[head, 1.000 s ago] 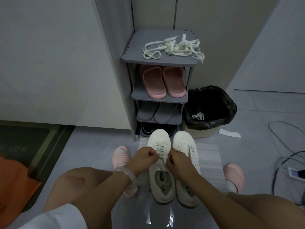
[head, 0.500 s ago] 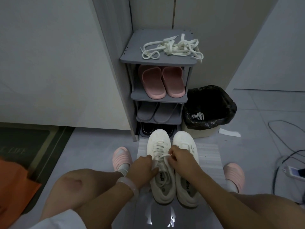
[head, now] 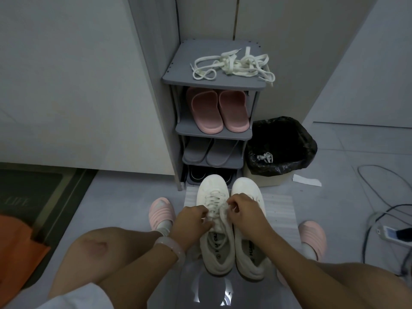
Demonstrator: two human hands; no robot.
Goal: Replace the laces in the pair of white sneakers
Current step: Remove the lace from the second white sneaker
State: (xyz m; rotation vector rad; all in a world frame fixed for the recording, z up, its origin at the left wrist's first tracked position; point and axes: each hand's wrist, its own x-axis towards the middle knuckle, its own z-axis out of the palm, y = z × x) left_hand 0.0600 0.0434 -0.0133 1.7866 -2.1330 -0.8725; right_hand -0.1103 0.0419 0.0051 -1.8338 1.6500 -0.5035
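Between my knees: left sneaker (head: 215, 228), toe pointing away, lace (head: 215, 202) pinched by left hand (head: 192, 221) and right hand (head: 244, 210) at mid-tongue. Right sneaker (head: 247, 230) touching alongside (lace unseen). Beyond, shelf-top (head: 178, 72): spare laces (head: 234, 65).

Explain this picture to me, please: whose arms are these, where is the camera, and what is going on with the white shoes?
There is no machine here. A person wears a camera on the head, so you look down along their own arms and knees. The left hand and right hand both pinch the lace of the left white sneaker, which stands beside the right white sneaker on a pale mat on the floor. Behind them is a grey shoe rack with a loose bundle of white laces on top and pink slippers below. A black-lined bin to its right holds a small lace.
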